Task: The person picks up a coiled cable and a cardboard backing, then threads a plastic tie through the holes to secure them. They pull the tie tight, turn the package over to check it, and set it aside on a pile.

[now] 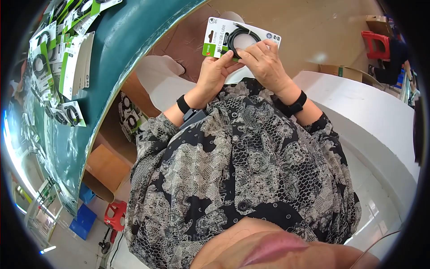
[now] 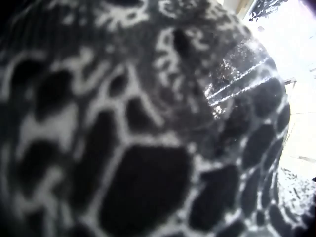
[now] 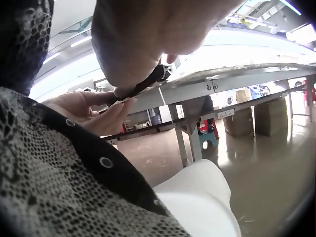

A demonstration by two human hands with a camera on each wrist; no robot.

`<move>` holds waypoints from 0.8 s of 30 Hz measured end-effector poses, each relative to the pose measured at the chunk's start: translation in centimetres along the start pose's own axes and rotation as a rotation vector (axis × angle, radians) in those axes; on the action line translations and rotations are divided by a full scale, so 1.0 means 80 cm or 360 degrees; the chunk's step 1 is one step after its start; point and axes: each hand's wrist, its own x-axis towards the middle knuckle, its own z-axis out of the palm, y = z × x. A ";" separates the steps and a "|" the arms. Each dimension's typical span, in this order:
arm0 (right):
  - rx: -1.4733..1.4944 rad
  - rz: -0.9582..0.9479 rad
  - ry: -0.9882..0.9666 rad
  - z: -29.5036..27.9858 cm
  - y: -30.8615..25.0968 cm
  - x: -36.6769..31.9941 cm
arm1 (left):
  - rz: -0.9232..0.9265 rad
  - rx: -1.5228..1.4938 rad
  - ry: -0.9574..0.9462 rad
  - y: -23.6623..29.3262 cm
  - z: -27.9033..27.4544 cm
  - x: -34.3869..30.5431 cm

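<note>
Before the patterned shirt (image 1: 244,152), the cable card (image 1: 222,36) is pinched narrowly by the left hand (image 1: 215,72), its black coil (image 1: 231,40) by the right hand (image 1: 265,63), apparently for steadiness; farther off, similar cards (image 1: 74,67) are spread across the green table (image 1: 130,33), seemingly for easy reach

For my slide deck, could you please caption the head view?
Left hand and right hand hold a carded black USB-C cable beside a green tabletop bearing similar packs.
</note>
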 end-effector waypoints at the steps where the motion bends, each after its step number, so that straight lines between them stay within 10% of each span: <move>1: 0.0004 0.0009 -0.0002 -0.002 0.002 -0.002 | -0.0010 -0.0076 0.0005 -0.001 0.000 -0.001; 24: 0.0498 0.0166 -0.0671 -0.003 0.004 -0.001 | 0.0165 0.0424 0.0076 -0.027 -0.030 -0.003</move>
